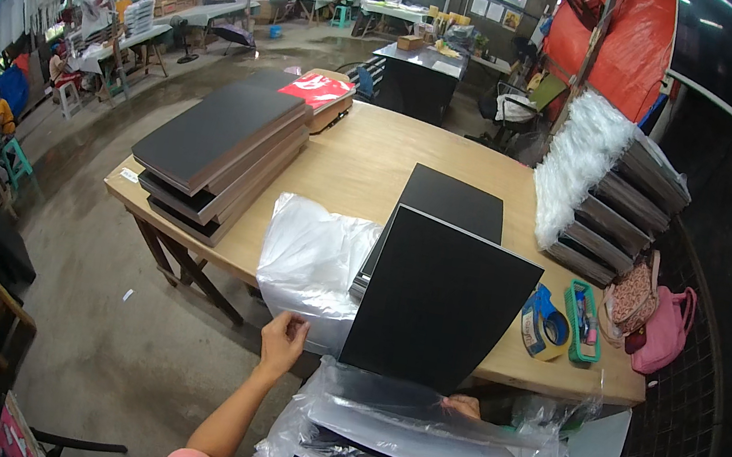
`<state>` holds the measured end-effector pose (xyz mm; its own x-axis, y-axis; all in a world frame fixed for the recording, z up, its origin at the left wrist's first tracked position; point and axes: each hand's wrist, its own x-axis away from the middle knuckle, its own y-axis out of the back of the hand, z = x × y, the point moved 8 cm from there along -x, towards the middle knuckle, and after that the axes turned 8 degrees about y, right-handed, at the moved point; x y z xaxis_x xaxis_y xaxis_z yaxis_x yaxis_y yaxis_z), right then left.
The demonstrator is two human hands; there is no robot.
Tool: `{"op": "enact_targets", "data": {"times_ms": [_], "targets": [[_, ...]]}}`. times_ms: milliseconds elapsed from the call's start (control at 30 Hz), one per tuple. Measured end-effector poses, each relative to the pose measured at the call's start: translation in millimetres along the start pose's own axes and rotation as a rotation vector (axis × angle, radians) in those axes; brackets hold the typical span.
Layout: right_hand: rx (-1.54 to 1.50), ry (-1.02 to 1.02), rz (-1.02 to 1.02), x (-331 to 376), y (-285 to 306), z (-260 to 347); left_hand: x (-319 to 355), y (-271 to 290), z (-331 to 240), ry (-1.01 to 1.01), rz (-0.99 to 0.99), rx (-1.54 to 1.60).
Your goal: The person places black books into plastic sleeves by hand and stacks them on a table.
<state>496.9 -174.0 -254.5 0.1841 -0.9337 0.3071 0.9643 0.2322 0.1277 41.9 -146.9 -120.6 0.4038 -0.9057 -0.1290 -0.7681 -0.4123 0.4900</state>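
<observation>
A flat black board stands tilted at the table's near edge, in front of a second black board on a low stack. At its lower right corner is my right hand, closed on the board, its fingers partly hidden by plastic. Left of the board, clear plastic bags lie on the table and hang over its edge. My left hand has its fingers bent into a pinch on the hanging edge of a bag. Close to my body is a plastic-wrapped stack of boards.
Stacked dark boards occupy the wooden table's left side. Blue and tan tape rolls and a green basket of pens sit at right. Wrapped boards and a pink bag stand beyond. Several people work far behind.
</observation>
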Motion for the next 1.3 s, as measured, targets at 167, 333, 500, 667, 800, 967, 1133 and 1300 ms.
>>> {"op": "enact_targets", "data": {"times_ms": [167, 333, 500, 667, 800, 967, 1133, 1300], "targets": [[0.452, 0.132, -0.012, 4, 18, 23, -12, -3, -110, -0.846, 0.089, -0.124], [0.712, 0.202, -0.083, -1, 34, 49, -113, -49, -92, -0.732, 0.029, -0.401], [0.743, 0.409, 0.473, 27, -45, 262, -173, -2, -115, -0.259, 0.057, 0.184], [0.553, 0.999, 0.408, -27, -158, 435, -188, 22, -122, -0.227, -0.083, 0.272], [0.864, 1.21, 0.106, -146, -224, 460, -199, 12, -123, -0.279, -0.098, 0.384], [1.046, 0.965, 0.187, -218, -255, 445, -212, 7, -102, -0.342, -0.048, 0.387], [1.092, 1.258, 0.395, -193, -255, 459, -150, -53, -96, -0.246, 1.277, 0.051], [1.119, 0.953, 1.113, -114, -282, 440, -107, 29, -157, -0.31, 1.374, 0.036]]}}
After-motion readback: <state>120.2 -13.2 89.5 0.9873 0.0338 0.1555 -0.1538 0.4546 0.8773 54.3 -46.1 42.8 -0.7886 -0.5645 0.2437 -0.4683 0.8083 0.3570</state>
